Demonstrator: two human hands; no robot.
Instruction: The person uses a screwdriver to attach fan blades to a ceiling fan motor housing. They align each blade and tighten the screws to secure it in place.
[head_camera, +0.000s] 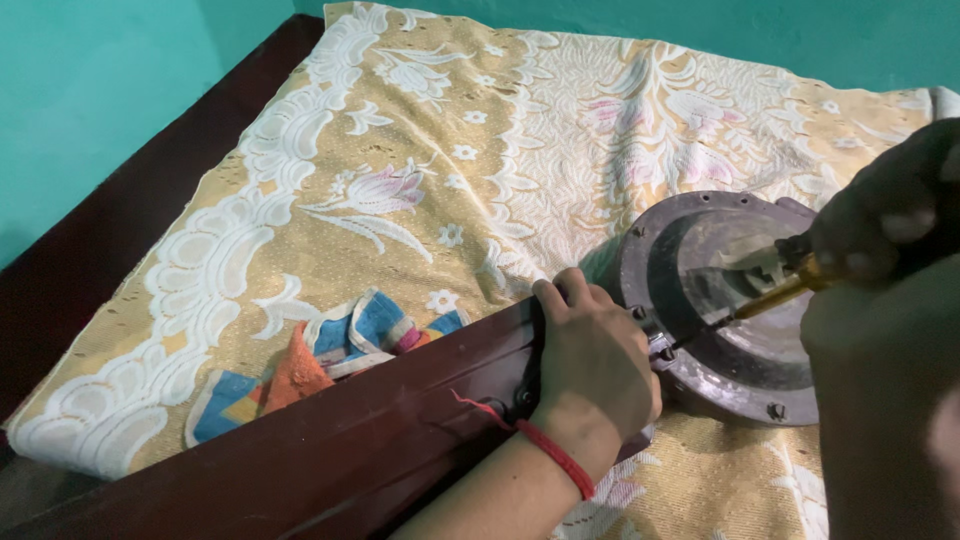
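My left hand (595, 365) grips the dark brown fan blade (350, 440) at the end where it meets the round grey fan motor (745, 385). A red thread is tied around that wrist. My right hand (880, 225) holds a screwdriver (775, 293) with an amber handle. Its thin shaft slants down to the left, and the tip rests at the motor's rim just beside my left fingers. The motor lies flat on the bedspread with its open face up.
A cream and tan floral bedspread (420, 190) covers the bed. A crumpled blue, orange and white cloth (340, 345) lies beside the blade. A dark wooden bed frame (120, 230) runs along the left, under teal walls (90, 90).
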